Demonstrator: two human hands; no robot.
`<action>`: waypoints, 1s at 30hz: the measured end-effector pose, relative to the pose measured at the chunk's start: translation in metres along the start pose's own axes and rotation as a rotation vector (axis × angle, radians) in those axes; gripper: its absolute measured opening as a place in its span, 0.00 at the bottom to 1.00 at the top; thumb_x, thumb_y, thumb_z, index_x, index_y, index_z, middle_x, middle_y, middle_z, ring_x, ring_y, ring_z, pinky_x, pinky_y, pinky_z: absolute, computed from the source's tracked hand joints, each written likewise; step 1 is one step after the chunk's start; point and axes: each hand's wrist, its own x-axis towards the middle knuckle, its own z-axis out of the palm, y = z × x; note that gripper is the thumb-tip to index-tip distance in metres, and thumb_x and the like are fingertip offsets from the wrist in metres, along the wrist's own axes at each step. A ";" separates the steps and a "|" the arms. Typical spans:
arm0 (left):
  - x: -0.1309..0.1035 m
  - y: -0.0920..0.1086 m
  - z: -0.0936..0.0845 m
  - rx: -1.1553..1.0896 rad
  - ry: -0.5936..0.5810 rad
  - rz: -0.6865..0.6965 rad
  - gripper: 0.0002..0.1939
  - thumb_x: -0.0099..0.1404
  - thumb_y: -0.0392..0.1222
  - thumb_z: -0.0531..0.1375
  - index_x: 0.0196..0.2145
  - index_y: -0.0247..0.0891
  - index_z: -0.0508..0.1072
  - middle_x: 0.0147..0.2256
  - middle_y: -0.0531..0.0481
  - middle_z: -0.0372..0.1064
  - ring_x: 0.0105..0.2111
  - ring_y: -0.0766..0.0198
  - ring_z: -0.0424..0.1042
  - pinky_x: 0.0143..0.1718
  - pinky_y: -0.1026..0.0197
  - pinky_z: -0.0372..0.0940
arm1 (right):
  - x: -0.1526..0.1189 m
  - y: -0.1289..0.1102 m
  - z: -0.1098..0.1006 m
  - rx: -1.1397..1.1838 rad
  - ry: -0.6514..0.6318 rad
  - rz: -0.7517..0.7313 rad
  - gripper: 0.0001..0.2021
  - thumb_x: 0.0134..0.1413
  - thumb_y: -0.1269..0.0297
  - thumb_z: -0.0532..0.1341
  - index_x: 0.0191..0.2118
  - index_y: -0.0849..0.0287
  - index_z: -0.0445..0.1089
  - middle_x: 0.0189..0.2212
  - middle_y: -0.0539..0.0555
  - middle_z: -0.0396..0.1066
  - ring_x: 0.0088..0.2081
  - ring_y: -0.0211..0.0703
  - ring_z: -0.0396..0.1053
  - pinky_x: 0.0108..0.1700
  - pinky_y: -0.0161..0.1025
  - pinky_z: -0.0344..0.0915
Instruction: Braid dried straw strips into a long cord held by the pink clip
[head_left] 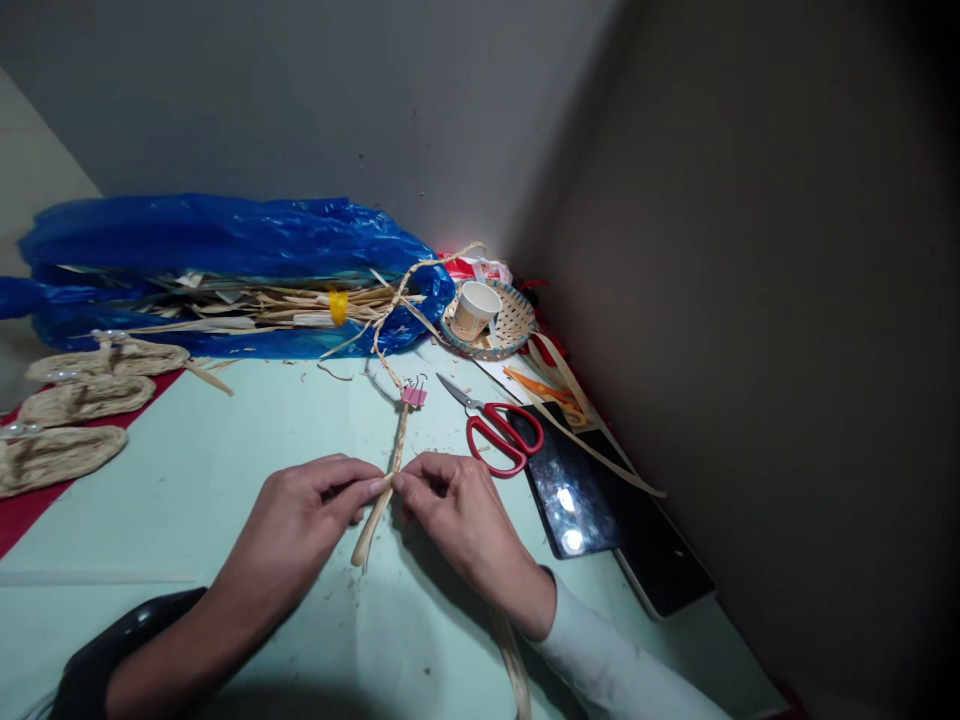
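A pale straw braid (400, 440) runs down the table from a pink binder clip (414, 397) that grips it. My left hand (315, 515) pinches the lower end of the braid between thumb and forefinger. Right beside it, my right hand (457, 510) pinches the same spot, the fingertips of both hands almost touching. Loose strand ends (369, 535) stick out below the fingers toward me. Another long flat strand (510, 660) hangs down under my right wrist. Beyond the clip the finished braid (397, 310) curves up and back toward a basket.
Red-handled scissors (499, 435) lie right of the clip, beside a black tablet (574, 500) and orange scissors (559, 395). A blue bag (225, 225) of straw lies at the back, near a woven basket (517, 325) with a paper cup (477, 308). Several woven sandals (67, 455) are at left.
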 end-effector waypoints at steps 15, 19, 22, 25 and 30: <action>-0.020 0.006 0.018 0.309 0.140 0.176 0.14 0.65 0.47 0.57 0.25 0.40 0.74 0.19 0.54 0.68 0.19 0.63 0.66 0.24 0.61 0.59 | -0.006 0.000 0.004 -0.047 0.031 -0.129 0.18 0.62 0.66 0.56 0.19 0.59 0.62 0.18 0.46 0.53 0.24 0.36 0.48 0.28 0.36 0.47; -0.023 -0.002 0.024 0.651 0.242 0.626 0.15 0.70 0.36 0.52 0.30 0.36 0.76 0.24 0.47 0.75 0.23 0.60 0.75 0.28 0.60 0.65 | -0.003 0.004 0.003 0.181 -0.048 -0.059 0.17 0.61 0.65 0.56 0.21 0.59 0.64 0.18 0.46 0.56 0.25 0.37 0.54 0.29 0.35 0.50; -0.023 -0.006 0.026 0.857 0.255 0.804 0.17 0.69 0.30 0.49 0.32 0.33 0.78 0.24 0.46 0.75 0.20 0.60 0.75 0.23 0.60 0.64 | -0.001 0.007 0.003 0.312 -0.095 0.020 0.15 0.60 0.64 0.57 0.22 0.59 0.65 0.18 0.46 0.59 0.24 0.35 0.55 0.28 0.34 0.51; -0.028 -0.010 0.031 0.995 0.265 0.864 0.18 0.66 0.28 0.48 0.35 0.31 0.79 0.24 0.45 0.77 0.17 0.60 0.72 0.19 0.58 0.61 | -0.001 0.007 0.003 0.420 -0.120 0.050 0.14 0.58 0.65 0.59 0.22 0.60 0.67 0.19 0.46 0.59 0.24 0.35 0.55 0.29 0.34 0.53; -0.037 -0.007 0.026 0.814 0.225 0.757 0.14 0.71 0.39 0.53 0.39 0.36 0.79 0.28 0.44 0.78 0.25 0.55 0.74 0.26 0.55 0.62 | 0.000 0.005 0.001 0.433 -0.113 0.048 0.13 0.57 0.63 0.60 0.24 0.63 0.72 0.21 0.48 0.64 0.26 0.36 0.58 0.31 0.34 0.55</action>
